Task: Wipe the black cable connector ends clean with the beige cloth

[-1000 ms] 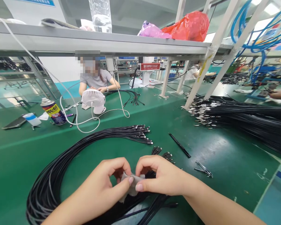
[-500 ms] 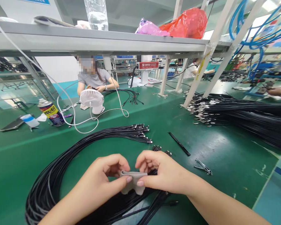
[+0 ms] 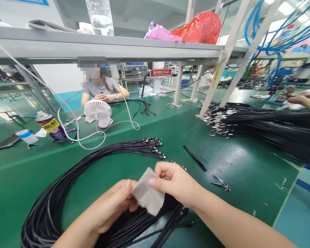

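Observation:
A small folded piece of light grey cloth (image 3: 150,198) is held up between my hands over the black cables. My right hand (image 3: 169,177) pinches its upper right edge, thumb in front and fingers curled behind. My left hand (image 3: 117,198) is closed at the cloth's left corner; its fingertips are partly hidden behind the cloth. Beneath my hands lies a thick looped bundle of black cables (image 3: 67,177), whose metal-tipped plugs fan out just beyond. Some of the cable ends are covered by my right hand.
Black tweezers (image 3: 194,157) and a nail clipper (image 3: 222,182) lie to the right on the green table (image 3: 237,206). A larger cable pile (image 3: 260,124) is farther right. A spray can (image 3: 51,126) and white fan (image 3: 98,112) stand left. A person (image 3: 100,89) sits opposite, under a shelf (image 3: 134,48).
The cloth has turned from a bunched fold to a flat side facing me. My left hand has rotated, thumb now upward, and sits at the cloth's left corner. The view has shifted slightly.

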Demonstrator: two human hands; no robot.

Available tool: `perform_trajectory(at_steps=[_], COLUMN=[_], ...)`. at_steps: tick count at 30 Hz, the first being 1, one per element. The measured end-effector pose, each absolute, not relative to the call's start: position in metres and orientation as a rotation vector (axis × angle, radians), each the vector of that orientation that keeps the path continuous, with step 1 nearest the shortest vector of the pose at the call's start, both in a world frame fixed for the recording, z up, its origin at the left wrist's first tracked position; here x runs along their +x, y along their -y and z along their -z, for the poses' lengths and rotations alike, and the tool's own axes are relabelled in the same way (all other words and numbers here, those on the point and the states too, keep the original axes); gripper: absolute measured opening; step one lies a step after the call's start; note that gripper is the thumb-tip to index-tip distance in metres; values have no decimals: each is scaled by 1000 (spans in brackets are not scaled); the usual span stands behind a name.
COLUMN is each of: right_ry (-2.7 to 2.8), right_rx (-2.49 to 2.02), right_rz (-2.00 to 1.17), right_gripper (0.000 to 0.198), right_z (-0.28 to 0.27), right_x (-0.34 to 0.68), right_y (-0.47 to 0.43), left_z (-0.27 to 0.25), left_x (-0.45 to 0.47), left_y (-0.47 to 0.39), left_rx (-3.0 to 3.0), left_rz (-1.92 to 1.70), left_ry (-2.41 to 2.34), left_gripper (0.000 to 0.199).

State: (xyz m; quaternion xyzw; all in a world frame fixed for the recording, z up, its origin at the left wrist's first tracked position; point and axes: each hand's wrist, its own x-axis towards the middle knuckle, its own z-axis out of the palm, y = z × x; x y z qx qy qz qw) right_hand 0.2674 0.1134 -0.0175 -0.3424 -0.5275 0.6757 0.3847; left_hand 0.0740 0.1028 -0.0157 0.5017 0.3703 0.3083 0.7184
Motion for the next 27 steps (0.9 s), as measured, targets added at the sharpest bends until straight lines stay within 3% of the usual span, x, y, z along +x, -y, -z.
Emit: perform_trajectory(at_steps=[2, 8, 16, 21, 27], right_ry=[1242, 1165, 1338, 1291, 1351], right_rx=[-891, -941, -785, -720, -672], right_rz=[-1676, -1603, -1775, -1787, -1784], right_gripper=[54, 51, 33, 12, 9], right_z=[18, 26, 16, 16, 15], right_x=[268, 263, 278, 284, 286], right_y=[-116, -117, -125, -127, -125], left_z=[21, 19, 21, 28, 25], left_x=[80, 98, 84, 77, 76], left_y=[-102, -96, -104, -105, -107], left_rx=[1055, 980, 1202, 1276, 1122], left_rz=[-765, -875, -952, -1034, -1105], left_ry=[-709, -800, -1011, -1068, -1083], left_gripper=[58, 38, 19, 21, 19])
